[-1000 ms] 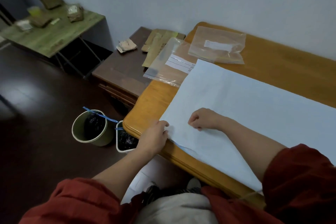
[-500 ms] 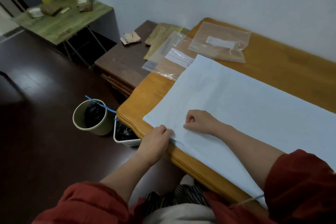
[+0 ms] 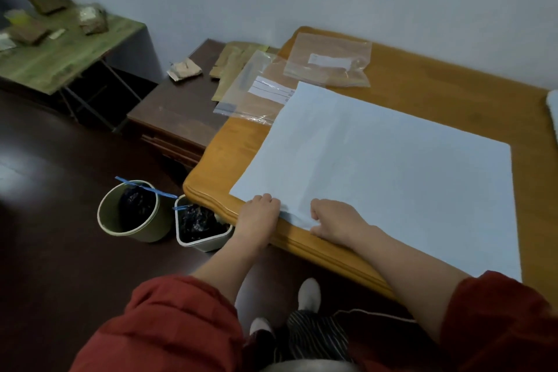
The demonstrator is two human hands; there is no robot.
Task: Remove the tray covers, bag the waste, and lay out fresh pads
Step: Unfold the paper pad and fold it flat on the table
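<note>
- Pale blue pad (image 3: 389,172) is lying flat on the wooden table (image 3: 453,100), filling mid-frame.
- Left hand (image 3: 256,217) is pinching the pad's lower-left corner.
- Right hand (image 3: 338,219) is gripping the same edge, fingers curled.

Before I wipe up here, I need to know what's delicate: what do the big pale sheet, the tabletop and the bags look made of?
Pale sheet: thin matte paper or non-woven pad, lying flat with faint creases; unclear which. Tabletop: orange-brown wood, glossy varnish, moulded edge. Clear bags: thin glossy plastic film, wrinkled, white labels showing.
</note>
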